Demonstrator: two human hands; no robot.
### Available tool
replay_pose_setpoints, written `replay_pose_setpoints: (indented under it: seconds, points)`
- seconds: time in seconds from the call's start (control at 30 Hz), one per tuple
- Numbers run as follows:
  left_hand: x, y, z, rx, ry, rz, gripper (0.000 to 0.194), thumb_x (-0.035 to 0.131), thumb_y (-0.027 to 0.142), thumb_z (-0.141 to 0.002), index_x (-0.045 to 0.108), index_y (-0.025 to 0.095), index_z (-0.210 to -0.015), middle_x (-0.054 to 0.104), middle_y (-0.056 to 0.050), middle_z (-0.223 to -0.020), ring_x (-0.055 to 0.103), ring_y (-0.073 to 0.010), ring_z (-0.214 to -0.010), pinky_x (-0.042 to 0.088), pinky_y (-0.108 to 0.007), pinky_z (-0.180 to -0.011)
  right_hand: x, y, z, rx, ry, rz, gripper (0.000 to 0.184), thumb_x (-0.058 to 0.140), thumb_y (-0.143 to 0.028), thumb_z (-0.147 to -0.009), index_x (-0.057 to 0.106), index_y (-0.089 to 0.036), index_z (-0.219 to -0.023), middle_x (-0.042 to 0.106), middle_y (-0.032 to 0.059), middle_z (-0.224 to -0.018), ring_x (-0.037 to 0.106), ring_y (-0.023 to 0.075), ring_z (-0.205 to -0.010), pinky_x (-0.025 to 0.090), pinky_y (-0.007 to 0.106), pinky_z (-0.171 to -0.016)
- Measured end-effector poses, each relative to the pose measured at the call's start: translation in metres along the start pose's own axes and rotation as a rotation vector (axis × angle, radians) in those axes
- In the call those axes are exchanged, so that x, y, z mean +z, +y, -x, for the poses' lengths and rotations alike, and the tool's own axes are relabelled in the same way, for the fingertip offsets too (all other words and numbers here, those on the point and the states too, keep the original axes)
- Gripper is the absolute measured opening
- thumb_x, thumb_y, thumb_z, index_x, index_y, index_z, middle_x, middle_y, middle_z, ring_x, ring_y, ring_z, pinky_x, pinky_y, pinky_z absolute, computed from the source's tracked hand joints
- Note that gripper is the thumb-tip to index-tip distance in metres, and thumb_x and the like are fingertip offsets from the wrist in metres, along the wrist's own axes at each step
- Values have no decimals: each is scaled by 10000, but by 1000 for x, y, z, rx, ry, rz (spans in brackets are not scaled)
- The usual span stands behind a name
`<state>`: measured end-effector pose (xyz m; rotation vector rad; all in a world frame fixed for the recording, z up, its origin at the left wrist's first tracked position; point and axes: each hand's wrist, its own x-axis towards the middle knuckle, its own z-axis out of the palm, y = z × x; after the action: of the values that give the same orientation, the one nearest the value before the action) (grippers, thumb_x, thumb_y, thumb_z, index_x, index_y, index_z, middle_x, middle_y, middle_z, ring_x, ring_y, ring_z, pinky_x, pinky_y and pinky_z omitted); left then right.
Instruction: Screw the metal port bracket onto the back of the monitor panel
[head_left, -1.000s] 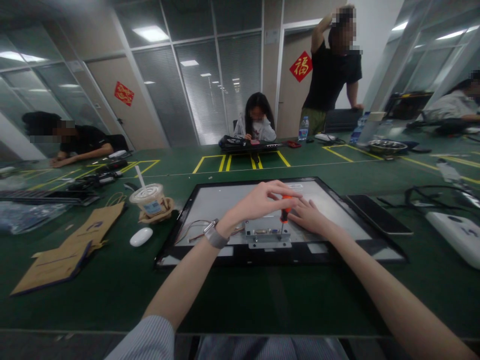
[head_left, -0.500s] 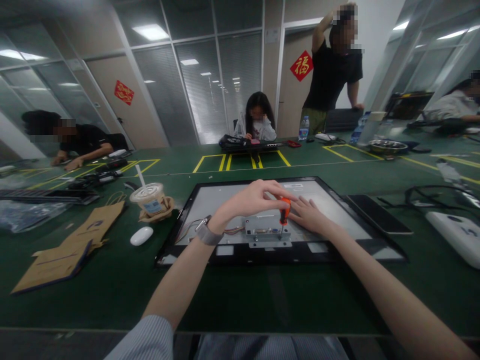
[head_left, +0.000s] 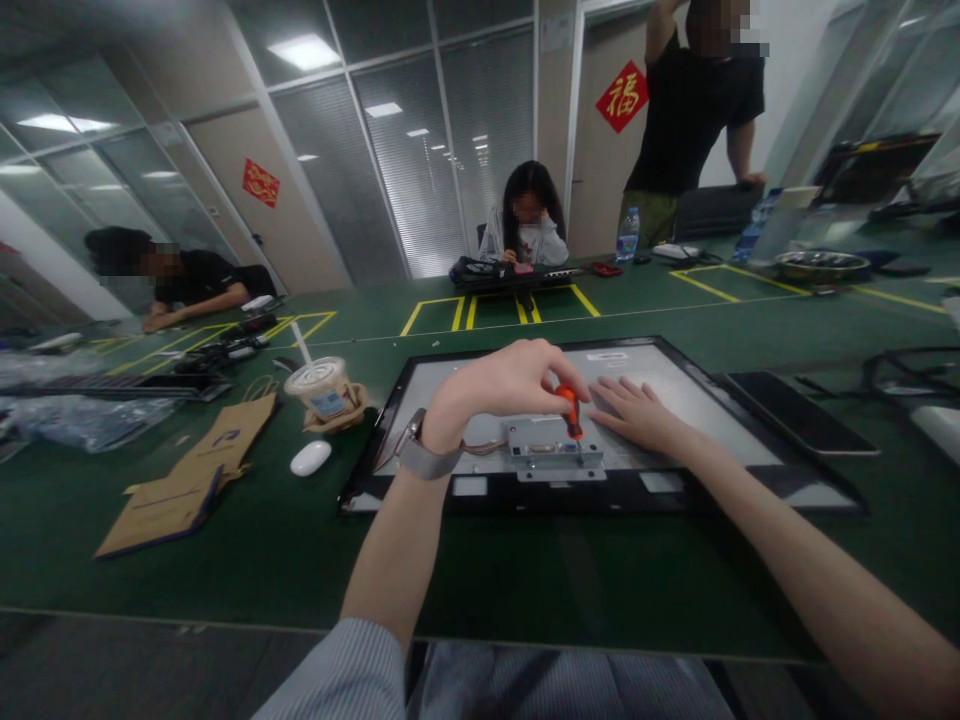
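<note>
My left hand (head_left: 510, 382), with a watch (head_left: 427, 452) on the wrist, grips an orange and black screwdriver (head_left: 571, 408) by its handle. The screwdriver points down, slightly tilted, its tip at a metal bracket (head_left: 555, 465) with connector ports. This bracket sits near the front edge of a flat display panel (head_left: 442, 395) lying back side up, black-framed with a pale grey back. Thin wires (head_left: 484, 447) run to the bracket from its left. My right hand (head_left: 637, 412) rests flat on the panel, fingers spread, just right of the screwdriver and holding nothing.
Left of the panel are a white mouse (head_left: 310, 458), a drink cup (head_left: 319, 385) with a straw in a cardboard holder, and a paper bag (head_left: 191, 480). A black slab-like device (head_left: 799, 412) lies to the right. People sit and stand across the green table (head_left: 525, 590).
The view has shifted, moving the scene right and slightly up. My left hand still holds the screwdriver at the bracket, its handle now tilted more to the left. My right hand stays on the panel.
</note>
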<state>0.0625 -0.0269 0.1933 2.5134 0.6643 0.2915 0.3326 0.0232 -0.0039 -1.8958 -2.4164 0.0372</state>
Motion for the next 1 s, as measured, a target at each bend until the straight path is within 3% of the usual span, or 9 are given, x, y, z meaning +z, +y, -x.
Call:
replay_pose_setpoints:
  seconds: [0.17,0.4,0.57,0.7,0.77,0.9,1.0]
  points:
    - [2,-3,-2,-17,82,-77,195,677,292,-873,814,162,-918,751,-85,-935,663,-177,-837,511,-303,-755,-2,-1,1,4,2,-9,752,256,-626,-971,385,-198,-1576,326,120,-1657,262,414,-1503,231,631,-1182]
    - [12,-10,-16,20,111,208,254,733,233,-804,797,184,-1045,769,-69,-1019,692,-175,-900,553,-326,-841,-8,-6,4,6,-24,-42,754,247,-636,-973,379,-205,-1578,302,121,-1667,245,410,-1510,210,637,-1186]
    - [17,-9,-22,83,66,221,257,753,323,-811,804,221,-1041,722,-66,-1022,670,-143,-819,533,-254,-708,-4,-4,1,-8,-20,-38,759,222,-642,-980,396,-198,-1571,321,129,-1658,234,409,-1514,203,627,-1188]
    - [18,-8,-20,22,67,203,305,605,241,-892,760,208,-1153,697,-79,-1104,631,-83,-663,497,-220,-599,-2,-3,0,6,-21,-43,761,250,-650,-975,353,-220,-1594,304,112,-1668,234,405,-1514,194,626,-1190]
    - [17,-8,-19,32,96,171,297,600,206,-883,766,190,-1128,716,-77,-1075,639,-97,-698,493,-226,-624,-2,-2,0,8,-24,-48,767,256,-645,-974,346,-208,-1597,288,116,-1673,226,404,-1517,191,627,-1191]
    - [18,-10,-21,48,140,128,244,676,333,-875,800,163,-999,760,-68,-917,646,-145,-762,476,-260,-675,-1,-1,0,-12,-10,-50,753,240,-642,-975,349,-226,-1594,290,114,-1673,226,408,-1516,203,648,-1178]
    - [19,-11,-22,49,146,159,231,661,302,-884,793,170,-1018,775,-59,-925,665,-152,-798,483,-273,-723,-1,-1,0,-5,-10,-48,749,244,-645,-974,359,-233,-1588,312,114,-1665,227,403,-1517,198,642,-1182]
